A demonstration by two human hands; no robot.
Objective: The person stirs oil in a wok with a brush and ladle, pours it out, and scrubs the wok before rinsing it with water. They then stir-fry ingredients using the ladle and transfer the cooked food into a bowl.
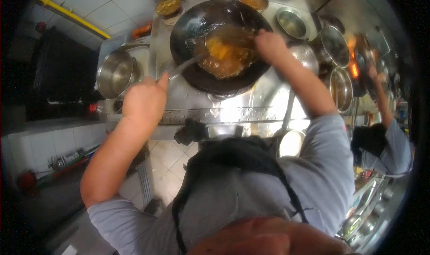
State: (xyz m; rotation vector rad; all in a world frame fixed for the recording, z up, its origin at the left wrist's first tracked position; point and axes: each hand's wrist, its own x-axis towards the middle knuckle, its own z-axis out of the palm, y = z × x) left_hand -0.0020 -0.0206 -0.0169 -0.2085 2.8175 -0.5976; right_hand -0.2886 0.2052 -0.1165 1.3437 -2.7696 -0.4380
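Note:
A large black wok (188, 73) holds bubbling brown liquid (233, 64) with yellow-orange pieces of food (218, 49) in it. Gripped in my left hand (145, 98), a long metal utensil (184, 66) reaches over the wok's left rim, its far end among the food. My right hand (270, 46) is closed at the wok's right side, around something that seems to be the handle of a blurred round strainer or ladle over the liquid. The fingers hide just what it grips.
A steel pot (115, 74) stands at the left. Behind the wok are a bowl of brown sauce (253, 0) and a steel bowl (291, 23). A perforated ladle (303, 58) and more pots (333, 46) lie to the right. Another person (387, 143) works by a flame (354, 64).

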